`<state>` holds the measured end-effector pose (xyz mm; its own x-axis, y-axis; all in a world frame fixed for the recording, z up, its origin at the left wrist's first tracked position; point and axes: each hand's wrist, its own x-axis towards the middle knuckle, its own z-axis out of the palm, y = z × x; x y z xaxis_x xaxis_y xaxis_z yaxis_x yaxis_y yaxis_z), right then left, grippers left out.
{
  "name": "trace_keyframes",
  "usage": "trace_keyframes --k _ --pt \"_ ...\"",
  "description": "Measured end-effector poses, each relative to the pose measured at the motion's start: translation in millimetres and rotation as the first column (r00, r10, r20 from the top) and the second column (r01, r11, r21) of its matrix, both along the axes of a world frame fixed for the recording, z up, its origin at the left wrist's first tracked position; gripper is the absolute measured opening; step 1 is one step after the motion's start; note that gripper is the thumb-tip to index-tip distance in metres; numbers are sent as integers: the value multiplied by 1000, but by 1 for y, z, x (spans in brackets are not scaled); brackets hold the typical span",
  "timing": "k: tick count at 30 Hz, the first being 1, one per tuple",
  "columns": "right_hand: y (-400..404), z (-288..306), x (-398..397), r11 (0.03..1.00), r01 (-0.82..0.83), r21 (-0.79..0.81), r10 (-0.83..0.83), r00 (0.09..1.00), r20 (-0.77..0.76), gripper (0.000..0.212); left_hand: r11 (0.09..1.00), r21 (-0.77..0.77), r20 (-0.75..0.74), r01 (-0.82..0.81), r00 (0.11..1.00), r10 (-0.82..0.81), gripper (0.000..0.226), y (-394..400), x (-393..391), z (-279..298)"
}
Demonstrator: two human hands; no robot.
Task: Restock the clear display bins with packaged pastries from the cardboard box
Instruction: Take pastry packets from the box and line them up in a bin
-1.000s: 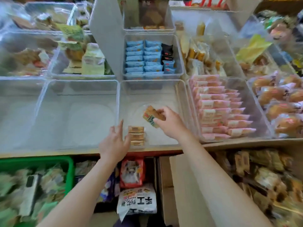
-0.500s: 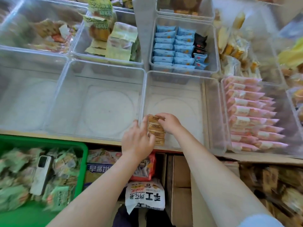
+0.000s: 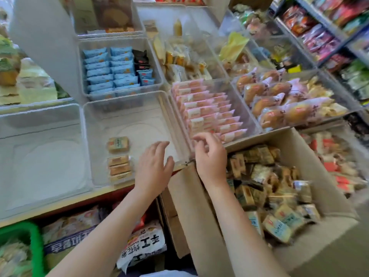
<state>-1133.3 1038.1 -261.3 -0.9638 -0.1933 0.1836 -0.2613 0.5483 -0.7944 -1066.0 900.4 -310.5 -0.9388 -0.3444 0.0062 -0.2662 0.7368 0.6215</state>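
Both grips were spread and held nothing, left hand [image 3: 153,168] and right hand [image 3: 209,156] over the clear bin's [image 3: 127,120] front edge, four pastry packs [image 3: 119,158] inside, cardboard box [image 3: 199,206] of packs right.

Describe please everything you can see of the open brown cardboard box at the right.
The open brown cardboard box stands below the shelf edge, at the person's right. It looks like plain corrugated card, with its flaps folded outward. Inside lies a loose, jumbled heap of small tan and yellow packaged pastries, filling it well. The right hand hovers over its near left corner with loosely curled fingers, holding nothing; whether the hand touches the box cannot be told. The box's far rim sits under the front of the clear bins.
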Motion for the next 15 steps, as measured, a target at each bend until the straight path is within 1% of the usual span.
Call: trace_keyframes --k 1,2,4,5,7,8,10,15 --pt "27 -4 -3 996 78 52 -78 997 -2 20 998 11 -28 64 998 -64 46 22 -11 9" --pt "53 -13 -5 982 140 123 -145 989 29 20 992 13 -37 123 992 -122 47 43 -20 16" --pt "101 -35 -10 928 234 291 -277 954 115 21 978 3 14 208 978 -208 53 77 -33 21" --pt "122 -45 -12 881 274 386 -343 931 124 25 972 -36 68 232 971 -229 56 89 -38 19" --pt "157 -61 -16 774 316 549 -447 886 121 35 954 -168 154 250 962 -225 62 104 -42 13" --pt "170 -67 -19 732 315 605 -486 863 139 41 946 -214 177 243 962 -207 64 108 -43 11" --pt "186 -76 -23 693 268 669 -517 832 202 54 942 -252 197 220 965 -173 64 110 -44 8" --pt "185 -87 -33 682 77 727 -437 840 320 82 931 -293 212 218 964 -159 63 111 -45 11"
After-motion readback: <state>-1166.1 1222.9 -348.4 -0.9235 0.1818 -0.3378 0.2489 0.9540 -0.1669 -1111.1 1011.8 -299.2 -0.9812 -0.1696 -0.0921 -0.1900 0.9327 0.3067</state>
